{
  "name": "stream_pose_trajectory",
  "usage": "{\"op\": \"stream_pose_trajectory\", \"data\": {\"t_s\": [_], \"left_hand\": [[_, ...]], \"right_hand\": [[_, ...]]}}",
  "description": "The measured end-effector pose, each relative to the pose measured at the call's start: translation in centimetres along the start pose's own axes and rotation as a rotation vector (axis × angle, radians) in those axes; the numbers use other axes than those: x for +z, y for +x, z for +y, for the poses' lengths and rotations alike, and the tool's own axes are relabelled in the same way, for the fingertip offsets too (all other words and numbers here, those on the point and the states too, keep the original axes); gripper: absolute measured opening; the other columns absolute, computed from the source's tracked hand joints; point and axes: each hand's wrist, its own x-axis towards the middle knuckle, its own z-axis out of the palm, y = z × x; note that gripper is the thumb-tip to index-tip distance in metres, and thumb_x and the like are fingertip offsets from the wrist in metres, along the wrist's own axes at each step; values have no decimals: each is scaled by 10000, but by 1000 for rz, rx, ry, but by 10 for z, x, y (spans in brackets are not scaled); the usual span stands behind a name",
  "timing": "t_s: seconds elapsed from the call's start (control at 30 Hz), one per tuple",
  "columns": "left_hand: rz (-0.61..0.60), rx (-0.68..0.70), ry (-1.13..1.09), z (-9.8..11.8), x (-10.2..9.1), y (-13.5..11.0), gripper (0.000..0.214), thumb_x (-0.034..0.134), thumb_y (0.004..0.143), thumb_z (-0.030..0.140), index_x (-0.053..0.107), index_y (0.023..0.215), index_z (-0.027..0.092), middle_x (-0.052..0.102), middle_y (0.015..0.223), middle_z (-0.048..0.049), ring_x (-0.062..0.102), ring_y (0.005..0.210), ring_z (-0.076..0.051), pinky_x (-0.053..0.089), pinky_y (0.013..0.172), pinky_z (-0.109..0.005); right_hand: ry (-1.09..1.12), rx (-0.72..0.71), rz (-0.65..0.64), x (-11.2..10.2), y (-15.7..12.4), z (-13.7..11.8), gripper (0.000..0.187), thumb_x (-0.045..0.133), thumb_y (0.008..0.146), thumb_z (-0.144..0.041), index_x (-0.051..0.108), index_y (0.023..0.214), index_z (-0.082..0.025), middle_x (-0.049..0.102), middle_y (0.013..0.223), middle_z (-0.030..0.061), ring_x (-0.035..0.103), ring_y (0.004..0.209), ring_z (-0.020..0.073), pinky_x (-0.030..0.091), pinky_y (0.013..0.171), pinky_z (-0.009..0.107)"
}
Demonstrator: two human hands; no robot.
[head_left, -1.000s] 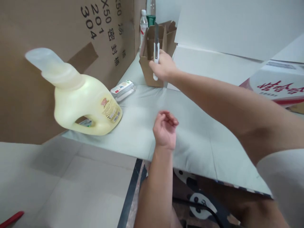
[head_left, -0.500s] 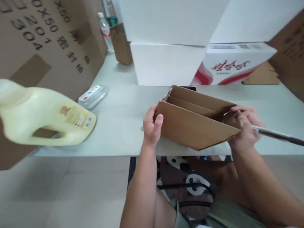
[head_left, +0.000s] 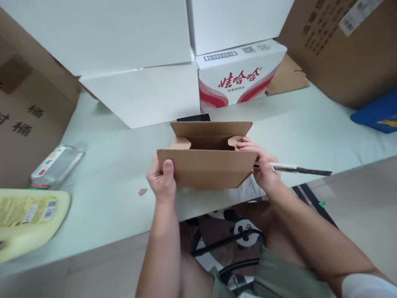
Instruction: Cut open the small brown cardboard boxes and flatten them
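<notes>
A small open brown cardboard box stands on the pale table right in front of me, its flaps up. My left hand grips the box's left front corner, thumb on the front panel. My right hand is closed at the box's right end, fingers touching a side flap, and it holds a white utility knife whose dark blade points to the right.
White cartons and a red-and-white printed carton are stacked behind the box. Big brown cartons stand at left and right. A yellow detergent jug and a clear packet lie at left. A blue item lies at right.
The right hand carried the knife from the back left to the box's right end. The left hand took the box's left corner. The box now sits squarely before me; the view swung right.
</notes>
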Motion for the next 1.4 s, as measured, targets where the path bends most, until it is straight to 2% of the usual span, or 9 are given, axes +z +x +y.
{"op": "stream_pose_trajectory", "data": {"t_s": [0.23, 0.37, 0.43, 0.6, 0.83, 1.0, 1.17, 1.3, 1.4], "left_hand": [[-106, 74, 64, -9, 9, 0, 458, 698, 836, 554, 610, 1148, 230, 671, 1115, -73, 661, 1018, -216, 522, 906, -353], [-207, 91, 26, -14, 8, -1, 518, 711, 824, 538, 578, 1248, 272, 615, 1302, -92, 606, 1192, -255, 480, 1026, -399], [-239, 107, 33, -16, 5, 0, 576, 708, 830, 536, 549, 1336, 312, 557, 1418, -84, 599, 1196, -251, 474, 1028, -399], [-266, 222, 77, -15, 1, 4, 583, 691, 867, 499, 544, 1420, 389, 476, 1550, -42, 595, 1228, -254, 471, 1055, -425], [-351, 257, 234, 2, 2, 7, 251, 605, 938, 389, 803, 1040, 275, 739, 1208, -46, 664, 1163, -250, 472, 1106, -476], [-124, 74, 93, -12, -12, 17, 234, 627, 853, 316, 808, 984, 245, 748, 1209, -47, 642, 1235, -269, 434, 1158, -477], [167, -251, -47, -25, -19, 25, 287, 635, 787, 347, 772, 1001, 215, 744, 1205, -68, 646, 1234, -271, 497, 1094, -440], [52, -439, -115, -30, -7, 15, 403, 714, 758, 549, 747, 986, 218, 760, 1092, -72, 691, 1130, -272, 596, 862, -346], [-169, -510, -102, -31, 2, 2, 612, 725, 687, 752, 718, 949, 198, 756, 934, -91, 728, 961, -277, 590, 678, -309]], "right_hand": [[-54, 41, 71, -4, -11, -11, 363, 589, 915, -487, 605, 1231, -309, 610, 1316, 92, 507, 1378, 309, 400, 1176, 556], [-96, 123, 104, -8, -8, -10, 664, 630, 844, -396, 401, 1467, -388, 310, 1638, 36, 316, 1526, 310, 372, 1196, 568], [-33, 146, 63, -10, -5, -5, 757, 623, 824, -361, 328, 1520, -404, 347, 1637, 24, 356, 1511, 312, 392, 1182, 572], [62, 41, 6, -16, 0, 5, 373, 593, 768, -225, 734, 1094, -339, 668, 1293, 17, 511, 1399, 317, 374, 1208, 560], [2, 71, 8, -21, 0, 6, 310, 558, 764, -290, 772, 988, -313, 683, 1288, 33, 499, 1406, 343, 352, 1207, 595], [156, 295, 139, -23, 0, 20, 510, 514, 748, -293, 646, 1238, -344, 593, 1457, -3, 501, 1418, 299, 401, 1173, 564], [236, 462, -236, 1, -12, 29, 633, 516, 812, -358, 517, 1444, -324, 558, 1525, 17, 490, 1433, 294, 331, 1223, 581], [125, 315, -431, 19, -24, 15, 744, 524, 887, -398, 301, 1596, -376, 287, 1694, -32, 197, 1591, 301, 107, 1287, 615], [8, 79, -439, 17, -24, -5, 693, 512, 944, -459, 315, 1598, -343, 201, 1721, 3, 84, 1610, 318, 81, 1282, 621]]}}
